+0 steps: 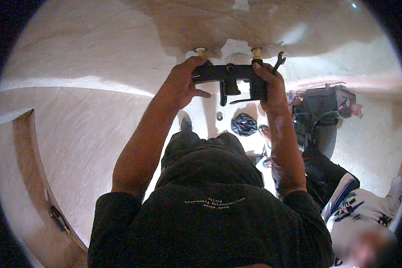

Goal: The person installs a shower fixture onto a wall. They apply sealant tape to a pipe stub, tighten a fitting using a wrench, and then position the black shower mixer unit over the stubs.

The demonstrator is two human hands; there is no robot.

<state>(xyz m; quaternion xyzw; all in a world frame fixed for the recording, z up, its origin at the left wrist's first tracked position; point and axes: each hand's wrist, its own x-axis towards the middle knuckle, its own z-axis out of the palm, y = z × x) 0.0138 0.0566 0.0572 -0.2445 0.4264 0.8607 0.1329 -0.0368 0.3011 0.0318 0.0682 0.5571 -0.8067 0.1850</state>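
Observation:
In front of the tiled wall I hold up a black wall-mounted mixer tap (230, 70) with both hands. My left hand (186, 82) grips its left end, with some fingers stretched out below. My right hand (274, 87) is closed around its right end. An open-ended wrench (280, 61) sticks up from that same hand. Behind the tap's ends, a left brass fitting (201, 52) and a right brass fitting (256, 53) come out of the wall. The tap's ends meet or nearly meet them; the hands partly hide the joints, so I cannot tell whether they touch.
On the floor below lie a black plastic bag (244, 124) and a small round piece (219, 116). To the right stands a dark bulky container (324, 105) with things on top. Another person (366, 210) is close at my lower right. A framed opening (29, 134) lies left.

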